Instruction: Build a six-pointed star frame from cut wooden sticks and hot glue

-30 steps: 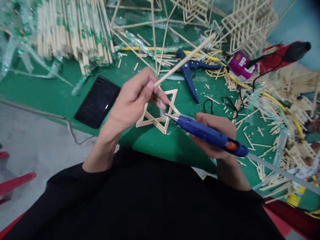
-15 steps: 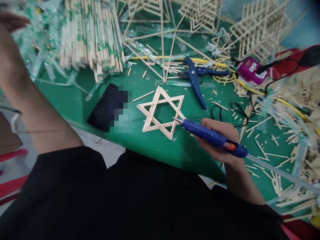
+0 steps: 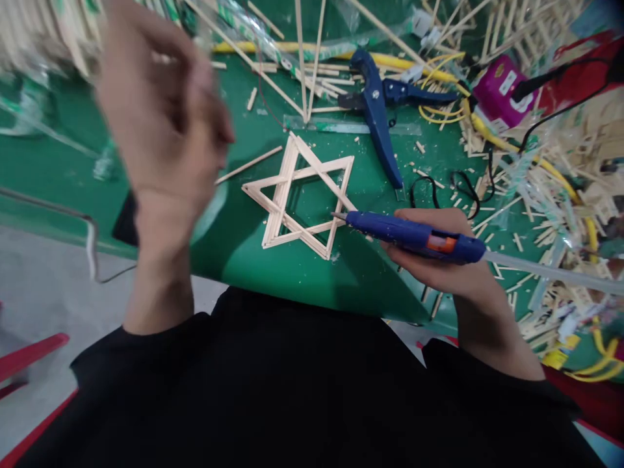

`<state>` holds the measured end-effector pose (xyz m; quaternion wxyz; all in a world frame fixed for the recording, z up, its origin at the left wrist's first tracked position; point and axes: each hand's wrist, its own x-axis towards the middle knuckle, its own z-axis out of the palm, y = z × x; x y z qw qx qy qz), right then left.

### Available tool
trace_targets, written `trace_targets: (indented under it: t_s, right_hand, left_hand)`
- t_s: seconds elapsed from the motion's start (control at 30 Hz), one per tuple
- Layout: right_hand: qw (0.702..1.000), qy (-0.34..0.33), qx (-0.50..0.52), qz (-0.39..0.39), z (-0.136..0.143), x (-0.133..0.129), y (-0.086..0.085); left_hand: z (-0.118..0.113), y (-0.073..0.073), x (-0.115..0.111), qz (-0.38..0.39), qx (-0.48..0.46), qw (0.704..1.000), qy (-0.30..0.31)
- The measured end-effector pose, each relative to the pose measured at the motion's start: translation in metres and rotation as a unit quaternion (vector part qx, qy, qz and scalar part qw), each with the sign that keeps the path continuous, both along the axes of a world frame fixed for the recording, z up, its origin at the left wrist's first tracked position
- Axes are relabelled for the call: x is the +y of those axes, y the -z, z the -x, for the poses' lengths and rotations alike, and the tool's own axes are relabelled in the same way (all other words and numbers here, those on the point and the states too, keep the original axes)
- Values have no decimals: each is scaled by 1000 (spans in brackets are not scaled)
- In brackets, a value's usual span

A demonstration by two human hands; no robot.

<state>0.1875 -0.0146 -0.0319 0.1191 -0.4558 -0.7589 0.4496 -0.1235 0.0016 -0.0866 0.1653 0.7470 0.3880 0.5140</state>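
Observation:
My right hand (image 3: 439, 260) is wrapped around a blue glue gun (image 3: 414, 235) with an orange part and a long clear glue stick (image 3: 550, 270) out of its back. The gun's metal tip is at the right side of a six-pointed star (image 3: 279, 208) of stacked wooden sticks, lying flat on the green table. My left hand (image 3: 166, 110) is raised over the table to the left of the star, blurred by motion. Its fingers look curled together; a pale smear shows near the fingertips, too blurred to name. A single stick (image 3: 248, 165) lies between that hand and the star.
Blue cutting pliers (image 3: 377, 117) lie behind the star. Near them are a purple box (image 3: 504, 91) with a plug, a yellow cable (image 3: 336, 52) and a black cord (image 3: 468, 195). Stick scraps litter the right. A dark phone (image 3: 125, 221) is mostly hidden behind my left wrist.
My left hand has swung in from the far left to above the table near the star. The glue gun stays at the star's right side. The view has shifted.

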Motion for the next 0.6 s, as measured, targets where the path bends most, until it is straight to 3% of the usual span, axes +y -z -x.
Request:
trace_targets:
  t_s: [0.07, 0.2, 0.4, 0.6]
  right_hand:
    - [1000, -15, -7, 22, 3, 0, -4]
    - [997, -45, -24, 55, 15, 2, -7]
    - [991, -60, -75, 88, 33, 4, -1]
    - [989, -51, -105, 95, 40, 4, -2]
  left_hand:
    - [-25, 2, 3, 81, 22, 992, -97]
    - [-52, 11, 8, 112, 60, 991, -32]
    - [-48, 26, 7, 135, 110, 984, -47]
    - [-46, 26, 4, 128, 191, 969, -87]
